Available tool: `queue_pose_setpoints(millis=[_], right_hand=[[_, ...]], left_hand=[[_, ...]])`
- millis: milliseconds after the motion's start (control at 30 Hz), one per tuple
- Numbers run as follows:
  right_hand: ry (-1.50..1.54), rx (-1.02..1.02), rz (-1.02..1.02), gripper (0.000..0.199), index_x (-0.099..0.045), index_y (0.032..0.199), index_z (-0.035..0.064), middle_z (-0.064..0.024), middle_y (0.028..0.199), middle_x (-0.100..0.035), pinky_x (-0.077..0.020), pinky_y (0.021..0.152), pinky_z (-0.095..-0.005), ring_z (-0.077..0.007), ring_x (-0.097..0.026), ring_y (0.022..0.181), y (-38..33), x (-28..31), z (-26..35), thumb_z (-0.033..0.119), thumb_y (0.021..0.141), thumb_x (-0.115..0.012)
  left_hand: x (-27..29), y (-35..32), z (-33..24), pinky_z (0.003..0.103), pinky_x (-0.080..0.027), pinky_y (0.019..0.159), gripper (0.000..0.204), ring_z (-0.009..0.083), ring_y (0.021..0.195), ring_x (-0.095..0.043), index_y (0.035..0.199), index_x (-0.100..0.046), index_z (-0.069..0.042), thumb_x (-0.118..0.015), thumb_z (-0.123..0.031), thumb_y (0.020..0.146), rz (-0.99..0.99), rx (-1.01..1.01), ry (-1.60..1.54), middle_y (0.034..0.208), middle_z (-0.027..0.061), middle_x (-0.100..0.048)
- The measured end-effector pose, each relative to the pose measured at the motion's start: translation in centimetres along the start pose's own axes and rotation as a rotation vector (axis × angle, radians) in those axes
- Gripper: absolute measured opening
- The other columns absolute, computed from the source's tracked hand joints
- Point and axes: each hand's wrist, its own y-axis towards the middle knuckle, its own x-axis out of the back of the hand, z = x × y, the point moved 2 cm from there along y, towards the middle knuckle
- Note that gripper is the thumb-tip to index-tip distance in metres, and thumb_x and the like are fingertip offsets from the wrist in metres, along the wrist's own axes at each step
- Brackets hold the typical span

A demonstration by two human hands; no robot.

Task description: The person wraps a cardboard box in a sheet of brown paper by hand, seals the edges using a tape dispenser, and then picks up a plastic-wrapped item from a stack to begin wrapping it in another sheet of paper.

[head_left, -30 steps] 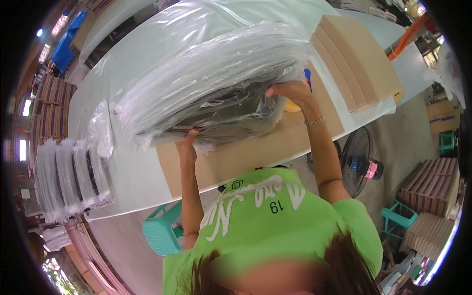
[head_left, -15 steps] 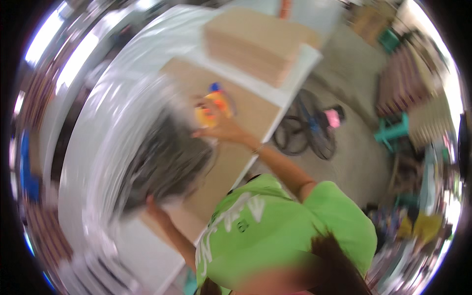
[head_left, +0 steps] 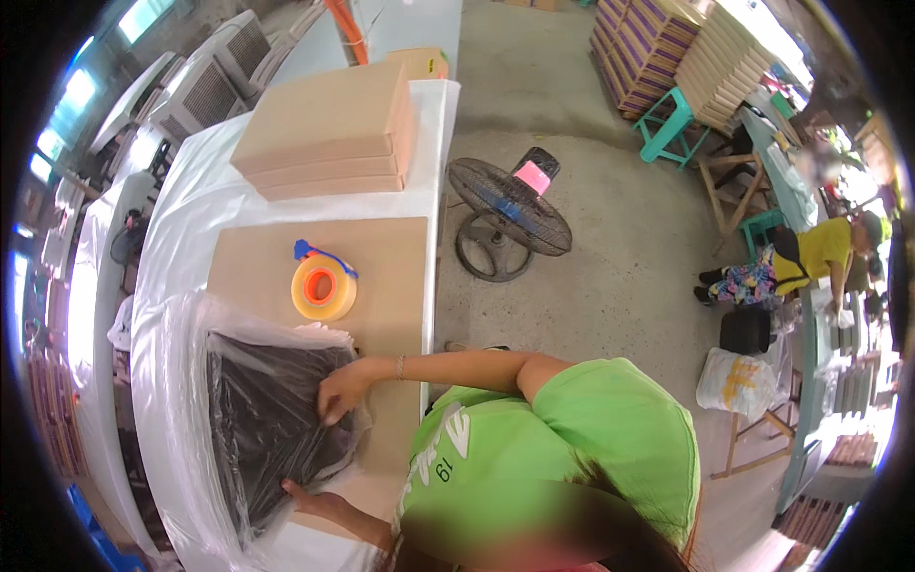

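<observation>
The dark bundle, wrapped in clear plastic, lies flat at the near end of the white-covered tabletop, and from both hands it stretches away to the left of the view. Its longer side seems to run up and down the picture (the wide lens bends its edges, so take that loosely), roughly along the line from one hand to the other. The right hand is at the upper part of the side facing the body, with its fingers curled down on the plastic; whether that grip pinches anything, I cannot tell. The left hand is at the lower end of the same side, its thumb against the edge; the other fingers are out of sight, so I cannot tell how firmly that grip is closed either.

Past the upper end of the bundle, a yellow tape roll rests on a brown cardboard sheet, apart from the right hand, which is clearly the nearer of the two. Farther up sits a stack of brown boxes.
</observation>
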Motion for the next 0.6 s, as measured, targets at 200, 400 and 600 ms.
queue_pose_setpoints(millis=[200, 400, 600], right_hand=[[-0.258, -0.295, -0.379, 0.044, -0.061, 0.117, 0.0024, -0.0175, 0.109, -0.064, -0.0477, 0.089, -0.0411, -0.0335, -0.06, 0.104, -6.7, -0.3, -3.1, 0.025, 0.08, -0.071], [-0.139, -0.08, -0.771, 0.065, -0.044, 0.133, 0.0021, -0.0172, 0.123, -0.054, -0.0418, 0.097, -0.0419, -0.0301, -0.053, 0.112, -8.2, 3.3, 0.4, 0.028, 0.08, -0.073], [-0.099, 0.103, -0.741, 0.109, -0.015, 0.148, 0.0057, -0.0184, 0.148, -0.027, -0.0282, 0.112, -0.0392, -0.0301, -0.026, 0.139, -5.9, 9.0, 4.7, 0.036, 0.068, -0.083]], left_hand=[[-3.4, -1.2, -5.8, 0.044, -0.033, 0.11, 0.082, 0.0326, 0.127, -0.043, 0.141, -0.024, 0.013, -0.068, -0.031, 0.087, 0.011, 0.001, -0.074, 0.147, 0.0222, -0.033], [-0.9, -0.4, -0.6, 0.043, -0.034, 0.109, 0.069, 0.0314, 0.125, -0.044, 0.135, -0.037, 0.013, -0.067, -0.029, 0.088, 0.052, 0.002, 0.018, 0.141, 0.0222, -0.042], [0.4, 0.1, 2.3, 0.043, -0.034, 0.109, 0.065, 0.0305, 0.123, -0.047, 0.133, -0.041, 0.013, -0.065, -0.028, 0.089, 0.109, -0.009, 0.034, 0.138, 0.0221, -0.046]])
